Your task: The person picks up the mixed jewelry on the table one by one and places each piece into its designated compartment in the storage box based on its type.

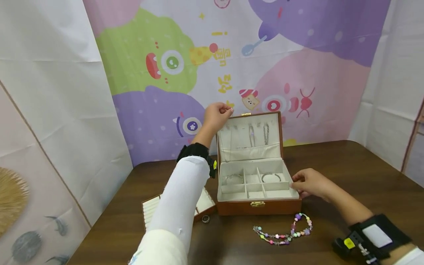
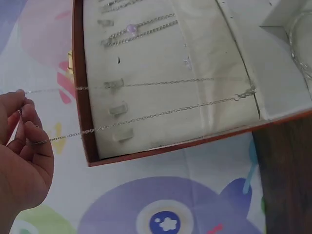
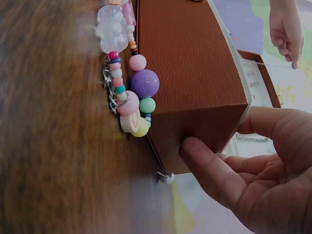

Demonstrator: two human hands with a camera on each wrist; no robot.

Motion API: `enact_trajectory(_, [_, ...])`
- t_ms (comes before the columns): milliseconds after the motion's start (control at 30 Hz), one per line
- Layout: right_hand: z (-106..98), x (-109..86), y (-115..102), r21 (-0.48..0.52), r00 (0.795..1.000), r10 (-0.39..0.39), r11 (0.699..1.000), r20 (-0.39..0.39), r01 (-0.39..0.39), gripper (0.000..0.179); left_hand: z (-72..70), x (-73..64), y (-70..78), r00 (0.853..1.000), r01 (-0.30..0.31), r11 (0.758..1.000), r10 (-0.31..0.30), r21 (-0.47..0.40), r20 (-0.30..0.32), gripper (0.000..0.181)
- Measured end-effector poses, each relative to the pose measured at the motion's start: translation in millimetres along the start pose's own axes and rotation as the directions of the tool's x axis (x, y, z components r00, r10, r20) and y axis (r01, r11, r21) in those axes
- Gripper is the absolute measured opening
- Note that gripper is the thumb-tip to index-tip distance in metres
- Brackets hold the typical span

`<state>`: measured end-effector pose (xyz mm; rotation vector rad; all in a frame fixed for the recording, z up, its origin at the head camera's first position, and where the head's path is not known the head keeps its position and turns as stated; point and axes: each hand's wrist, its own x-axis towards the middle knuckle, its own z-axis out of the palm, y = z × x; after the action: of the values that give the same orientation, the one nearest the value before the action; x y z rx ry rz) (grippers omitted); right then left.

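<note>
A brown jewelry box (image 1: 228, 209) stands with its lid up, showing a pale lining and a divided interior. Above the lid's top left corner, my left hand (image 1: 216, 117) pinches a thin silver necklace (image 2: 161, 115). Two strands of it run down over the lid's lining past small tabs, and the lower end lies by the lining pocket. My right hand (image 1: 313, 183) grips the box's right side wall near the front corner. In the right wrist view, the thumb presses the outer wall while the fingers reach over the rim.
Other chains (image 1: 266, 133) hang inside the lid, and bangles (image 1: 271, 174) lie in compartments. A colorful beaded strand (image 1: 298, 216) lies before the box. Left of it, a lined tray (image 1: 204, 201) is partly hidden by my left arm; a ring (image 1: 205, 219) lies near it.
</note>
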<state>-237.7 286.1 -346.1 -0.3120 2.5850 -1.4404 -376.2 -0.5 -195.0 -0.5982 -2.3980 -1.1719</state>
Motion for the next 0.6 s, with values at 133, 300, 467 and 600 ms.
enact_trajectory(133, [1, -0.3, -1, -0.01, 1.0, -0.014, 1.0, 0.004, 0.014, 0.044, 3.6, 5.3, -6.8, 0.998, 0.004, 0.999, -0.007, -0.039, -0.063, 0.019])
enact_trajectory(300, [1, 0.5, -2, -0.039, 1.0, -0.023, 0.999, 0.015, 0.024, 0.041, 7.3, 2.4, -17.3, 0.997, 0.05, 0.999, -0.049, 0.016, -0.056, 0.017])
enact_trajectory(467, [1, 1.3, 0, -0.047, 0.999, -0.03, 0.998, 0.025, 0.031, 0.041, 12.2, -2.6, -30.2, 0.995, 0.097, 0.935, -0.093, 0.34, -0.028, 0.019])
enact_trajectory(600, [1, 0.3, 2, -0.045, 0.999, -0.036, 0.998, 0.024, 0.037, 0.04, 16.1, -4.8, -37.0, 0.996, 0.086, 0.832, -0.071, 0.548, -0.049, 0.018])
